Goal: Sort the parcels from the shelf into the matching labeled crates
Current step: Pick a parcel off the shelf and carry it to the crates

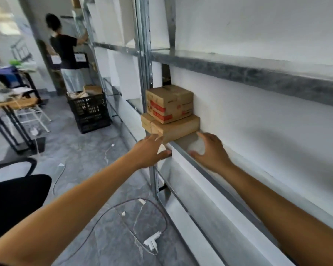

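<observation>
Two cardboard parcels are stacked at the left end of a metal shelf (206,173). The upper parcel (169,102) carries red tape and red print. The lower flat parcel (175,127) juts out over the shelf edge. My left hand (150,150) reaches under the lower parcel's front left corner, fingers spread, thumb below the shelf rail. My right hand (210,150) rests open on the shelf board just right of the lower parcel, its fingertips near the parcel's side. Neither hand grips anything.
A black crate (89,112) with cardboard items stands on the floor beside the shelving, further down the aisle. A person in a black top (65,50) works at the shelf behind it. A table (10,104), a black chair (13,198) and cables with a white plug (152,240) lie left.
</observation>
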`<state>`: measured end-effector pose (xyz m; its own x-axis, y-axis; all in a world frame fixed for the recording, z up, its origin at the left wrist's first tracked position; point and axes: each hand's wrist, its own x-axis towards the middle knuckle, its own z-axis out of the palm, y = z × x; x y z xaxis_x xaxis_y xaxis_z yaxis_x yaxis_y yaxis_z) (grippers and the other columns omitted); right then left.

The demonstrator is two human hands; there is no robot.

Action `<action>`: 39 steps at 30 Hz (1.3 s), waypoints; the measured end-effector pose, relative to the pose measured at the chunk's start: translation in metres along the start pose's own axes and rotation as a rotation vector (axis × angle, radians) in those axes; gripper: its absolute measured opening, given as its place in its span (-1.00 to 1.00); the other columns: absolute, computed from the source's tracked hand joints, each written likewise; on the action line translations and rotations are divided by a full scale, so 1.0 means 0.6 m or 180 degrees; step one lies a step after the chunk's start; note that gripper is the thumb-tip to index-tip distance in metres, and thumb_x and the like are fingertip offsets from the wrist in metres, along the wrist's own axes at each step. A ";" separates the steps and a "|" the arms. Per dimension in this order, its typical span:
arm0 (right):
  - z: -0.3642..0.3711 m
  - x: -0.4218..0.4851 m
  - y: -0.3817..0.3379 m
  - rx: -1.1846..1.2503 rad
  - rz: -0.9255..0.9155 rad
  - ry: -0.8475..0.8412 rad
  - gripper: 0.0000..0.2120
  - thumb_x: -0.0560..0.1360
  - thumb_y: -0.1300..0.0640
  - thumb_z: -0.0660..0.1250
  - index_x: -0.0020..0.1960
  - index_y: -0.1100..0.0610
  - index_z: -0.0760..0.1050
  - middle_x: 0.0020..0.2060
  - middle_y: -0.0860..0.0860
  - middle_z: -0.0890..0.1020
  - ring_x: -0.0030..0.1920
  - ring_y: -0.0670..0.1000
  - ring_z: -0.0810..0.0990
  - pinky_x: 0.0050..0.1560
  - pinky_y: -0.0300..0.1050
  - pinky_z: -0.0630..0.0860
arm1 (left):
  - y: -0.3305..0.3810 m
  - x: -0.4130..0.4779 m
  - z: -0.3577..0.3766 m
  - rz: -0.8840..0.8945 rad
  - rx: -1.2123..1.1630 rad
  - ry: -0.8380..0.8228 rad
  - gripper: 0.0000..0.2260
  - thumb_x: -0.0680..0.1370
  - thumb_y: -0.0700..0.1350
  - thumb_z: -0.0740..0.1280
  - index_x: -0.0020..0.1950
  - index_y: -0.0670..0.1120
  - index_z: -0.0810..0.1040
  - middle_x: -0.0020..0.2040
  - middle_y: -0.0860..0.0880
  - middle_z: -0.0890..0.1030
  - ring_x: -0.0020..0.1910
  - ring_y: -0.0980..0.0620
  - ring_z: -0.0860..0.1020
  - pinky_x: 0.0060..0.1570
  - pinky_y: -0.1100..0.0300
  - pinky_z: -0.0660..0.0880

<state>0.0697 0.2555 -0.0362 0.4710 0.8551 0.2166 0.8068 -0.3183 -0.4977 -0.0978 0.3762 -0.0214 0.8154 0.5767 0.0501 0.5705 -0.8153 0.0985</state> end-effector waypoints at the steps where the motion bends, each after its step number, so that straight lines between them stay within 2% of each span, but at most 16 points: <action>1: 0.010 0.027 0.002 0.0006 -0.0023 -0.0040 -0.29 0.43 -0.09 0.39 0.46 0.12 0.21 0.38 0.16 0.35 0.39 0.17 0.27 0.35 0.05 0.28 | -0.013 0.014 0.006 -0.0061 -0.0048 0.0011 -0.43 0.59 0.16 0.09 0.50 -0.14 0.14 0.48 -0.14 0.22 0.42 -0.12 0.24 0.37 0.01 0.26; 9: 0.049 0.162 -0.015 0.0143 -0.0033 -0.0025 -0.30 0.43 -0.03 0.40 0.46 0.16 0.23 0.38 0.16 0.36 0.41 0.15 0.27 0.39 0.04 0.24 | -0.089 0.128 0.014 -0.0122 -0.0121 0.0100 -0.47 0.60 0.13 0.10 0.48 -0.14 0.18 0.45 -0.16 0.27 0.41 -0.13 0.27 0.34 -0.02 0.29; 12: 0.065 0.217 -0.021 0.0110 -0.0020 0.0011 -0.30 0.44 -0.04 0.39 0.47 0.13 0.21 0.40 0.14 0.33 0.42 0.14 0.25 0.40 0.06 0.24 | -0.113 0.188 0.014 -0.0022 -0.0199 0.0144 -0.52 0.60 0.07 0.15 0.45 -0.14 0.22 0.43 -0.14 0.30 0.39 -0.11 0.30 0.32 -0.01 0.31; 16: 0.089 0.290 -0.048 0.0185 -0.0001 0.0041 -0.29 0.46 -0.06 0.36 0.50 0.10 0.15 0.44 0.12 0.29 0.44 0.13 0.23 0.40 0.10 0.24 | -0.165 0.276 0.013 0.0216 -0.0449 0.0131 -0.50 0.59 0.04 0.17 0.48 -0.08 0.17 0.45 -0.13 0.27 0.42 -0.15 0.26 0.36 -0.08 0.29; 25: 0.127 0.440 -0.085 0.0147 0.0602 0.0251 -0.33 0.51 -0.10 0.27 0.52 0.01 0.08 0.41 0.15 0.31 0.41 0.17 0.25 0.36 0.10 0.31 | -0.292 0.472 -0.025 0.0565 -0.0195 0.0357 -0.48 0.62 0.09 0.07 0.50 -0.13 0.12 0.49 -0.18 0.15 0.45 -0.19 0.18 0.39 -0.09 0.21; 28: 0.137 0.476 -0.100 0.0151 0.0828 0.0212 -0.39 0.56 -0.12 0.18 0.52 -0.01 0.04 0.37 0.15 0.37 0.33 0.14 0.37 0.28 -0.01 0.35 | -0.319 0.529 -0.031 0.0646 -0.0303 0.0341 -0.44 0.61 0.13 0.04 0.52 -0.12 0.05 0.51 -0.20 0.09 0.46 -0.21 0.15 0.40 -0.13 0.18; 31: 0.150 0.503 -0.109 0.0183 0.1147 0.0203 -0.48 0.60 -0.15 0.03 0.51 -0.01 0.09 0.38 0.12 0.38 0.38 0.13 0.34 0.32 -0.04 0.24 | -0.335 0.577 -0.030 0.0733 -0.0221 0.0298 -0.42 0.60 0.15 0.05 0.52 -0.11 0.04 0.51 -0.19 0.10 0.47 -0.21 0.14 0.42 -0.15 0.13; 33: 0.162 0.517 -0.106 0.0175 0.1322 0.0304 -0.51 0.61 -0.16 -0.02 0.48 0.00 0.16 0.33 0.10 0.46 0.33 0.12 0.41 0.28 -0.05 0.27 | -0.345 0.606 -0.031 0.0765 -0.0179 0.0235 -0.43 0.60 0.16 0.05 0.52 -0.09 0.06 0.51 -0.17 0.12 0.45 -0.20 0.16 0.42 -0.13 0.13; 36: 0.171 0.526 -0.100 0.0131 0.1448 0.0470 -0.58 0.59 -0.18 0.01 0.36 0.00 0.25 0.21 0.09 0.54 0.16 0.13 0.53 0.13 0.00 0.43 | -0.358 0.628 -0.040 0.0712 -0.0266 0.0057 -0.42 0.59 0.19 0.07 0.53 -0.03 0.04 0.48 -0.18 0.17 0.43 -0.20 0.20 0.41 -0.09 0.17; 39: 0.171 0.528 -0.096 0.0094 0.1495 0.0532 -0.62 0.58 -0.16 0.07 0.29 0.05 0.26 0.18 0.10 0.53 0.04 0.08 0.56 -0.02 -0.06 0.47 | -0.370 0.642 -0.044 0.0700 -0.0448 -0.0180 -0.33 0.50 0.34 0.06 0.53 0.09 -0.01 0.46 -0.20 0.20 0.41 -0.24 0.22 0.36 -0.14 0.25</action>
<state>0.1358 0.5867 -0.0253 0.8337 0.5442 0.0940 0.4846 -0.6394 -0.5969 0.0871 0.7808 0.0025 0.9247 0.3795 0.0304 0.3631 -0.9032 0.2287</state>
